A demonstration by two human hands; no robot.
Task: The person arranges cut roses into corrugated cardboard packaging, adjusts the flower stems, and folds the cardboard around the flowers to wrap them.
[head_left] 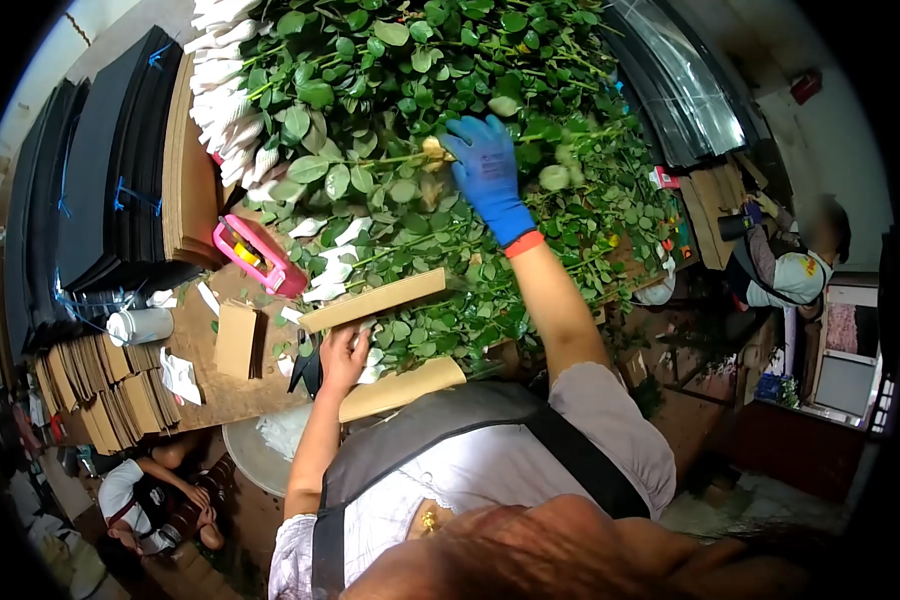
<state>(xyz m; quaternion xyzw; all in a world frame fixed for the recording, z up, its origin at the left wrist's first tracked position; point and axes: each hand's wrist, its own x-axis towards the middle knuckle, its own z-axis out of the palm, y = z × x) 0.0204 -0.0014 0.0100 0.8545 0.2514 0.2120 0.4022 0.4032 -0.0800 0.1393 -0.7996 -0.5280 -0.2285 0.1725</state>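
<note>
My right hand (485, 170), in a blue glove, is closed around a leafy rose stem (395, 160) over the big heap of green stems (370, 60). Part of its grip is hidden by leaves, and some leaves beside it are blurred. Lower down, my left hand (343, 358) is bare, with curled fingers against the lower edge of a long cardboard strip (375, 300). What those fingers hold is hidden. White-sleeved flower heads (328, 280) lie just above the strip. A second cardboard piece (400, 388) rests close to my body.
More white-sleeved heads (225, 100) line the heap's left edge. A pink tape dispenser (260, 258), cardboard pieces (238, 340) and a white cup (140, 326) are on the table (280, 395). One person (145, 500) sits lower left; another (795, 270) is at far right.
</note>
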